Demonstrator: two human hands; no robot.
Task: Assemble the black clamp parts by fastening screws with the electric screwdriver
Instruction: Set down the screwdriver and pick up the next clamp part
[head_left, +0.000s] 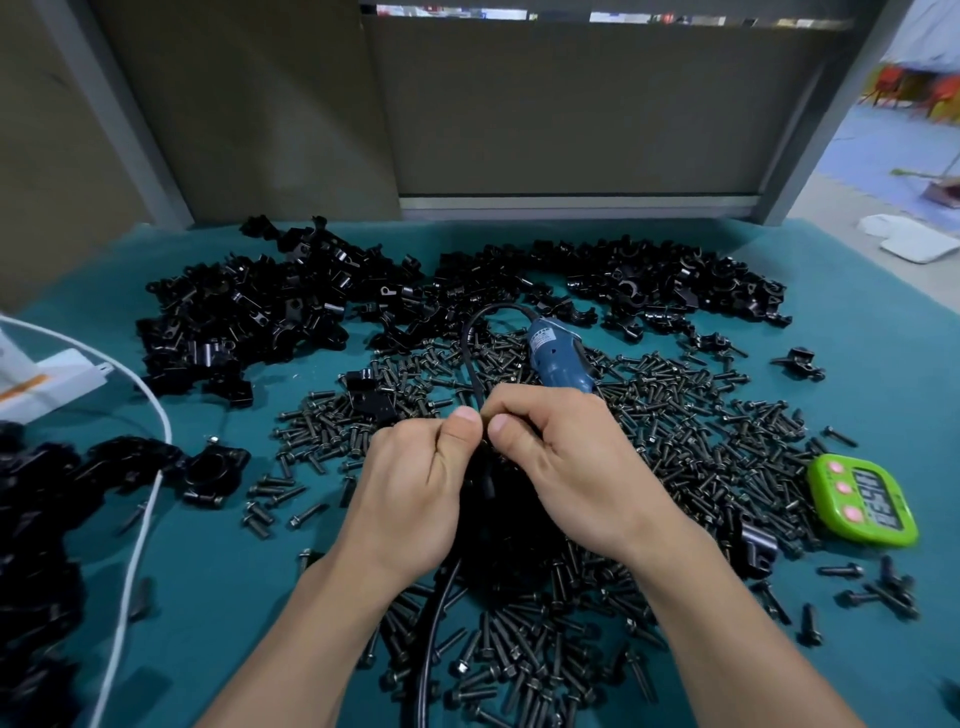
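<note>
My left hand (415, 483) and my right hand (566, 467) meet in the middle of the table, fingers curled, thumbs side by side. Together they hold a black clamp part (488, 478), mostly hidden between the palms. The blue electric screwdriver (558, 356) lies just beyond my hands on a wide spread of black screws (691, 452); its black cable (431, 623) loops back toward me under my wrists. Loose black clamp parts are heaped at the far left (249, 322) and far right (665, 280).
A green timer (865, 501) sits at the right on the teal table (218, 571). More assembled-looking black clamps (130, 467) pile at the left edge, crossed by a white cable (140, 525). A white box (47, 379) stands far left. Grey partition walls rise behind.
</note>
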